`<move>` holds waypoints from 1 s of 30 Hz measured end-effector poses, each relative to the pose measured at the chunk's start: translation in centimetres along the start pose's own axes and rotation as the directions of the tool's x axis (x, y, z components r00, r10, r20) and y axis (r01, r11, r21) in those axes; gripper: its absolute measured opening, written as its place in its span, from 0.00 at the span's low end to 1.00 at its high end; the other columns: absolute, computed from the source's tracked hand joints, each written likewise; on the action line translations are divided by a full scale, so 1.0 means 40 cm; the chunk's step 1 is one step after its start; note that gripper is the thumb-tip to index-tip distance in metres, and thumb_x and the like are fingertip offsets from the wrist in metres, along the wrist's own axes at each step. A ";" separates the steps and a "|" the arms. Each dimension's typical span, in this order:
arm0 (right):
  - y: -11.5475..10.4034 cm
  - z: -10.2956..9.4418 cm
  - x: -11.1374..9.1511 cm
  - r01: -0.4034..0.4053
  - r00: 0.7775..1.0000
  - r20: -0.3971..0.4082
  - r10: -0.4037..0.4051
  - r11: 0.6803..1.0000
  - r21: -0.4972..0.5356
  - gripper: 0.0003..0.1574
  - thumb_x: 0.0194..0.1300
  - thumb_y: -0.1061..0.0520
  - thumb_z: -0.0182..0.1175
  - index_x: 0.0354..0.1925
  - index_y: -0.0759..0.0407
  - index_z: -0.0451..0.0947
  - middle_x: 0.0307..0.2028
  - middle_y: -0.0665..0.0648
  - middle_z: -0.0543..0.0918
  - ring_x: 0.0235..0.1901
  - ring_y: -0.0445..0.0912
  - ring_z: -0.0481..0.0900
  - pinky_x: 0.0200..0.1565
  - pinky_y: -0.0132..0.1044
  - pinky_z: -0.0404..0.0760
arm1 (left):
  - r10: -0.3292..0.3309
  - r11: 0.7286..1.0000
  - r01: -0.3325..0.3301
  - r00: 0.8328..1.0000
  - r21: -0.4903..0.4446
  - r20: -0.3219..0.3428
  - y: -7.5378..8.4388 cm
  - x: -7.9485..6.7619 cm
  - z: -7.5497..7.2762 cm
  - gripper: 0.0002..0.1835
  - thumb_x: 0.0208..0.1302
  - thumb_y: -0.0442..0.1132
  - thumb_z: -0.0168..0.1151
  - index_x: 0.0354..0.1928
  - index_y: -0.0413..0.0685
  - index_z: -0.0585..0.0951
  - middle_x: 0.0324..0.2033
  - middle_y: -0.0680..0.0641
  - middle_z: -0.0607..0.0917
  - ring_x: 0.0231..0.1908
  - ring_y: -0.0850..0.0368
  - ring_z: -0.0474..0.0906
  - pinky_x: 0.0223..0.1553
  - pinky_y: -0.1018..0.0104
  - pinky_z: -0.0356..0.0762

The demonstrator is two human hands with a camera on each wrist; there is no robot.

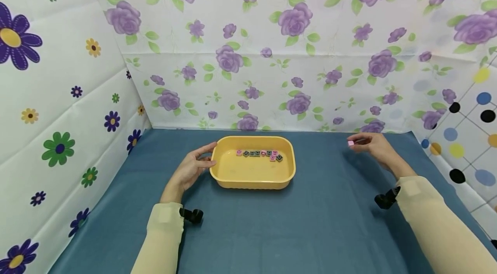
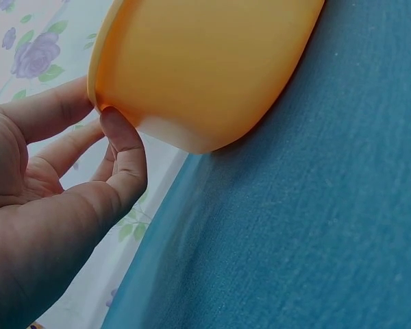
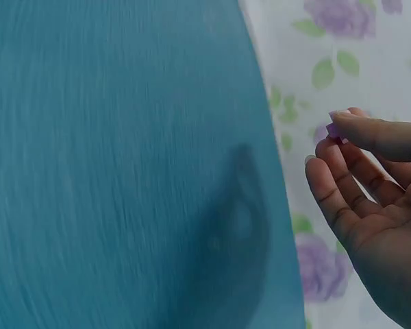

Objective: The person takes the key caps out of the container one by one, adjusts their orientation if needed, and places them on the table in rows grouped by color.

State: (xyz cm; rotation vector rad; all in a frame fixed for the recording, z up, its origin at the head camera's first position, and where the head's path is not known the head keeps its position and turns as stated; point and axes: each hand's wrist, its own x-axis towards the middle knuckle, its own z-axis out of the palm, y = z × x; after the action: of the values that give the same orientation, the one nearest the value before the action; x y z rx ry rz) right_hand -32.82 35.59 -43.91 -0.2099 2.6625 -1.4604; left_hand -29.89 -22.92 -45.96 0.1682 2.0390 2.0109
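A yellow plastic tray stands on the blue cloth, holding several small pink and dark green cube-like pieces in a rough row. At its left end my left hand pinches the rim between thumb and fingers; the left wrist view shows the thumb against the tray's wall. Well to the right of the tray, my right hand holds a small pink cube by the fingertips, above the cloth. In the right wrist view the cube is partly hidden by the thumb.
Blue cloth covers the table. A white sheet with purple roses hangs behind it. Flower-printed and dotted sheets border the left and right sides. A small black device is strapped at each wrist.
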 end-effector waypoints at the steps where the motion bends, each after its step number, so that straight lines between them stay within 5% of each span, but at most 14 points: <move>1: 0.007 -0.008 -0.001 -0.009 1.000 -0.001 0.009 1.000 -0.002 0.33 0.74 0.51 0.66 0.67 0.72 0.75 0.54 0.62 0.84 0.48 0.53 0.85 0.55 0.54 0.81 | 0.000 1.000 0.000 1.000 0.000 -0.002 0.001 0.000 -0.001 0.37 0.73 0.26 0.61 0.80 0.50 0.65 0.71 0.38 0.66 0.56 0.46 0.74 0.60 0.60 0.73; 13: 0.117 -0.078 0.001 -0.069 0.997 0.021 0.071 0.993 -0.091 0.34 0.76 0.51 0.64 0.68 0.72 0.73 0.59 0.71 0.79 0.46 0.47 0.85 0.47 0.40 0.83 | 0.004 1.000 -0.004 1.000 -0.007 0.011 -0.003 0.000 -0.007 0.37 0.73 0.26 0.61 0.80 0.51 0.64 0.72 0.38 0.66 0.63 0.39 0.70 0.64 0.53 0.71; 30: 0.149 -0.115 0.010 -0.119 0.992 0.027 0.127 0.973 -0.200 0.27 0.75 0.57 0.63 0.63 0.77 0.76 0.53 0.71 0.82 0.39 0.50 0.82 0.39 0.40 0.83 | 0.003 1.000 -0.003 1.000 -0.019 0.016 0.012 -0.006 -0.001 0.37 0.73 0.25 0.60 0.81 0.50 0.64 0.72 0.38 0.65 0.67 0.37 0.69 0.66 0.50 0.69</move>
State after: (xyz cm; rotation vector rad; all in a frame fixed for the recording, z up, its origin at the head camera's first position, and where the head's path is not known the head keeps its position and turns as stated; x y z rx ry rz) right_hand -34.33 42.52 -46.47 -0.0849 2.7328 -1.1450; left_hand -29.71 -23.00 -45.47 0.1832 2.0099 2.0238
